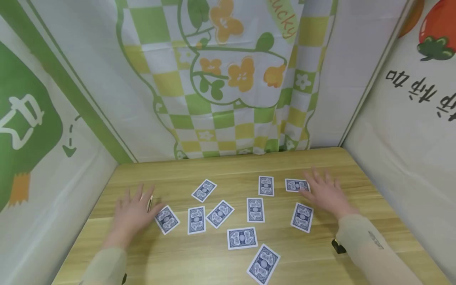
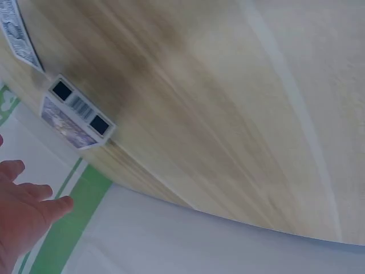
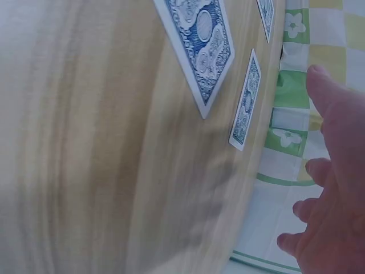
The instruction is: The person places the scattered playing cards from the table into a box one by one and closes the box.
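Several blue-backed playing cards lie apart, backs up, on the wooden table (image 1: 192, 261). My left hand (image 1: 132, 211), fingers spread, hovers at the left, its thumb nearest a tilted playing card (image 1: 167, 219). That hand mostly hides a small card box (image 1: 150, 204) in the head view; in the left wrist view the card box (image 2: 80, 114) shows a barcode and a purplish picture. At the right, my right hand (image 1: 327, 194) is also spread above the table. It overlaps the edge of a sideways playing card (image 1: 297, 185), with another playing card (image 1: 302, 217) just nearer me. Neither hand holds anything.
Toward the middle are scattered playing cards, among them one at the back (image 1: 266, 186), one lying crosswise (image 1: 242, 238) and one near the front (image 1: 263, 264). A checkered cloth (image 1: 221, 118) hangs behind the table. Printed fabric walls (image 1: 395, 130) stand on both sides.
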Demonstrator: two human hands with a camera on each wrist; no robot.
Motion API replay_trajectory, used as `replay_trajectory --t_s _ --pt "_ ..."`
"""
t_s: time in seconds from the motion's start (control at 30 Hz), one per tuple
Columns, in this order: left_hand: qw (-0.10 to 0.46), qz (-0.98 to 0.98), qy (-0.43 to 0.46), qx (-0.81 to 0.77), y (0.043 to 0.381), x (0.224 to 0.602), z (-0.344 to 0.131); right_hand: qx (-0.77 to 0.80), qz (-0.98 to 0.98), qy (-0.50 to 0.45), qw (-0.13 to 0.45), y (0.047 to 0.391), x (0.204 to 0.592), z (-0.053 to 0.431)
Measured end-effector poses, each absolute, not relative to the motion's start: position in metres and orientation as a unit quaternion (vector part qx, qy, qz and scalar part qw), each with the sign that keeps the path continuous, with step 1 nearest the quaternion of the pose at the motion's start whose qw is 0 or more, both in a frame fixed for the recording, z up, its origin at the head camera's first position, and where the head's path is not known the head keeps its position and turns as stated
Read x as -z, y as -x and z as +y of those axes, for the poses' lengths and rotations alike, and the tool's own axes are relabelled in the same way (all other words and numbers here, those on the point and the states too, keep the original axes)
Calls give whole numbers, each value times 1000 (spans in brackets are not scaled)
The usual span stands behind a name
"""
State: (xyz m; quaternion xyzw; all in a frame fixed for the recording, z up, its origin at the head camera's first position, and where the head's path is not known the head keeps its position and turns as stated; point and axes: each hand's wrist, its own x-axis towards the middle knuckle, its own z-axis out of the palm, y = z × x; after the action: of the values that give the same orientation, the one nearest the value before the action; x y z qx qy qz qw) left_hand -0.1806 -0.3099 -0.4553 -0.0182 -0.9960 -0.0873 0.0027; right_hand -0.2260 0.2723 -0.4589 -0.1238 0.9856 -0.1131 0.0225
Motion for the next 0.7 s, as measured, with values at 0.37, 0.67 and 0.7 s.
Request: replay_trajectory --t_s 0.37,0.67,0.7 --pt "-2 -997 46 64 172 470 -326 108 982 156 19 213 462 271" --pt "34 -995 72 62 173 485 -335 107 975 194 9 205 464 273" --pt "38 -994 74 64 173 487 -335 106 974 198 8 203 464 273"
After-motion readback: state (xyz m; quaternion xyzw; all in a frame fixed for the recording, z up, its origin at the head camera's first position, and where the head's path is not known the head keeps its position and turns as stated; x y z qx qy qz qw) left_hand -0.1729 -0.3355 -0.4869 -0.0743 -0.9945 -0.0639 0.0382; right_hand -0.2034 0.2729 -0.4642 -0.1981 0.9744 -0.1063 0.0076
